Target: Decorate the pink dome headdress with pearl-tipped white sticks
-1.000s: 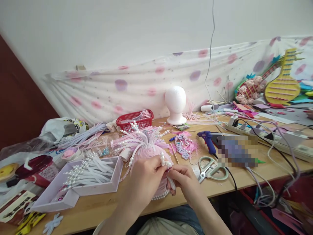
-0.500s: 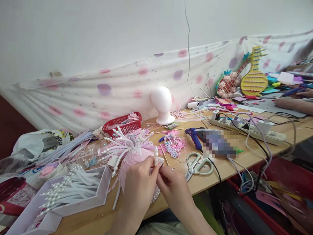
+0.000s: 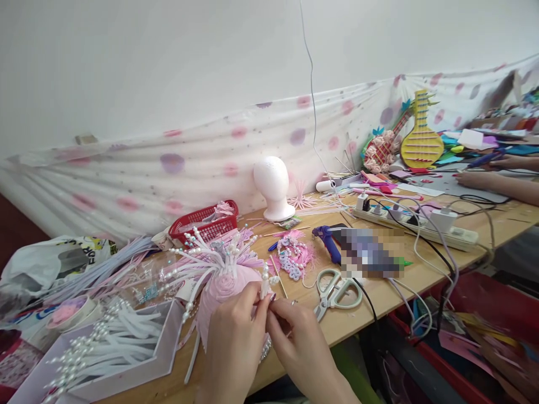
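Observation:
My left hand (image 3: 236, 334) is closed in a pinch around a white, pearl-tipped pipe cleaner stem (image 3: 264, 285). Fingertips of my right hand (image 3: 297, 331) press against the same spot, closed on the lower part of that stem, which the fingers mostly hide. Just behind my left hand stands a pink dome-shaped piece (image 3: 219, 289), coiled on top, with pearl-tipped stems fanning out of it. More white pearl-tipped pipe cleaners (image 3: 122, 342) lie in a white box (image 3: 168, 342) on the left. Open-bladed scissors (image 3: 337, 294) rest right of my hands.
Behind stand a red basket (image 3: 206, 224) and a white foam head (image 3: 273, 188). A blue glue gun (image 3: 328, 241), a power strip (image 3: 421, 224) and loose cables lie to the right. Pink beaded trim (image 3: 292, 255) lies mid-table. A co-worker's hands (image 3: 484, 179) are at far right.
The view has turned slightly to the right, so the table's things sit further left. Both hands stay together on the pearl-tipped stem, with only slight finger movement.

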Available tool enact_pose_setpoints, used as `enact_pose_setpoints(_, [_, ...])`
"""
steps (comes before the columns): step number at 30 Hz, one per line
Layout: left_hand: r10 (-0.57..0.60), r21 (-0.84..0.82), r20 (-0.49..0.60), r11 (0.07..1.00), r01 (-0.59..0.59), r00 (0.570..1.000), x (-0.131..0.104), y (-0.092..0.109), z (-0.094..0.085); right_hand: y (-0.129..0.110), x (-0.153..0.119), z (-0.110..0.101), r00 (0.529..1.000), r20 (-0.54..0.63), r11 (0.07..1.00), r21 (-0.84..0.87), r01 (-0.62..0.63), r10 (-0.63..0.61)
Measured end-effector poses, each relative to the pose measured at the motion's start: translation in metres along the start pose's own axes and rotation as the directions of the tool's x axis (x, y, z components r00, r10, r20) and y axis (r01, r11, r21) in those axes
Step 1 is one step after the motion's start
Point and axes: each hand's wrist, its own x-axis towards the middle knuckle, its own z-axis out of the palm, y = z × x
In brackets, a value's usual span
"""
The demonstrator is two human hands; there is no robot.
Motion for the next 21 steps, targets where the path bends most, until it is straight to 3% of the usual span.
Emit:
enact_pose_setpoints(5, [0.001,-0.069,-0.001,0.998,-0.001,1.0,-0.009,-0.002,0.005,0.004,0.001,-0.005,0.981,0.133,0.964,0.206,-0.17,0.144])
enact_pose_setpoints(10, [-0.062,-0.204,-0.017,0.977,0.058,0.998,-0.017,0.0,0.004,0.008,0.004,-0.015,0.904,0.365,0.818,0.434,-0.377,0.223])
enact_pose_setpoints(14, [-0.153,-0.323,0.035,0.933,0.156,0.988,-0.018,0.0,0.004,0.016,0.008,-0.014,0.881,0.382,0.784,0.439,-0.439,0.279])
enact_pose_setpoints(18, [-0.249,-0.378,0.072,0.889,0.257,0.966,-0.024,-0.002,0.011,0.023,0.011,-0.007,0.828,0.419,0.736,0.409,-0.54,0.374])
enact_pose_setpoints(21, [-0.307,-0.398,0.115,0.857,0.327,0.945,-0.025,-0.002,0.017,0.025,0.01,-0.005,0.829,0.414,0.733,0.415,-0.54,0.377])
